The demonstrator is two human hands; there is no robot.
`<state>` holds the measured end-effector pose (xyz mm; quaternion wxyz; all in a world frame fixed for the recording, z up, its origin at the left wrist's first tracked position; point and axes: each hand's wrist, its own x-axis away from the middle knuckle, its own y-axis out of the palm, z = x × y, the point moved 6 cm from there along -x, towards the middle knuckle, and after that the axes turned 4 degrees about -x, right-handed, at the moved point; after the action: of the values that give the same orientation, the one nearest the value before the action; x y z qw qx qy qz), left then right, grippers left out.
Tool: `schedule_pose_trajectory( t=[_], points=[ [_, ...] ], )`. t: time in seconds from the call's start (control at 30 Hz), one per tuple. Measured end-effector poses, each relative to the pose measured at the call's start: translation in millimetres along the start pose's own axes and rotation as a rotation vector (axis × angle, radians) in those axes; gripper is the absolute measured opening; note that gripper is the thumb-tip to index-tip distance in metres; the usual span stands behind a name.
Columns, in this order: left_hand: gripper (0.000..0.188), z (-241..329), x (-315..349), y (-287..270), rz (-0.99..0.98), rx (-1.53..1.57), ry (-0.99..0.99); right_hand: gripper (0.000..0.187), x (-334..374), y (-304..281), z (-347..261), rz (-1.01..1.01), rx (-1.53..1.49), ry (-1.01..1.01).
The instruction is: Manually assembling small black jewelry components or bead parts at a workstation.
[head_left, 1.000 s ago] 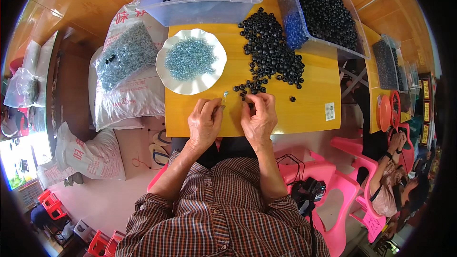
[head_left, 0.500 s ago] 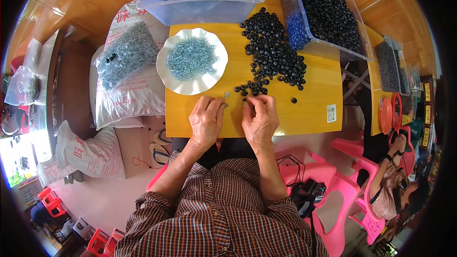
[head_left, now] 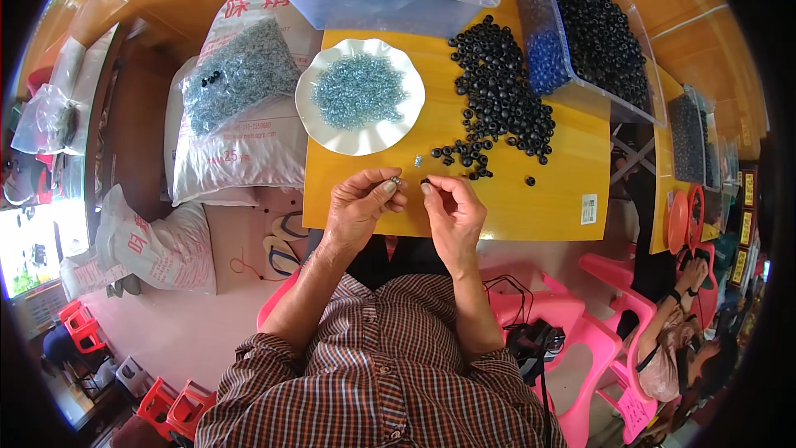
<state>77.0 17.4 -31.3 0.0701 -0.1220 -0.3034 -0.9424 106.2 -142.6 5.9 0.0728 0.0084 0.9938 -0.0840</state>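
Note:
Over the near edge of the yellow table (head_left: 539, 207), my left hand (head_left: 355, 206) is closed in a pinch on a small clear bead-like piece (head_left: 396, 182). Just to its right, my right hand (head_left: 456, 217) pinches a black bead (head_left: 425, 182) between thumb and fingertips. The two held pieces are close together but apart. A few small clear pieces (head_left: 418, 161) lie on the table beyond my fingertips. Farther off is a spread of round black beads (head_left: 497, 83) with holes. Left of it stands a white wavy-rimmed plate (head_left: 417, 98) heaped with clear bluish pieces (head_left: 356, 91).
Two clear plastic bins, one at the back (head_left: 390, 8) and one at the right (head_left: 609, 104), hold many black beads. A bag of clear pieces (head_left: 240, 75) rests on a white sack (head_left: 240, 162) at the left. Pink chairs (head_left: 580, 348) and a seated person (head_left: 672, 340) are at the right.
Both hands have risen from the tabletop and turned so the thumbs show, bringing the clear piece and the black bead into sight. The whole view has shifted slightly.

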Motion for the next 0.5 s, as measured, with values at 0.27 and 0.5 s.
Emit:
schedule_pose_trajectory(
  t=[0.27, 0.5],
  points=[
    [0.019, -4.4, 2.9, 2.4, -0.022, 0.083, -0.041, 0.015, 9.3, 10.9, 17.8, -0.143, -0.503, 0.544],
    [0.016, 1.5, 5.4, 4.3, -0.018, 0.096, -0.067, 0.015, 12.0, 13.3, 27.6, -0.174, -0.729, 0.61]
  ],
)
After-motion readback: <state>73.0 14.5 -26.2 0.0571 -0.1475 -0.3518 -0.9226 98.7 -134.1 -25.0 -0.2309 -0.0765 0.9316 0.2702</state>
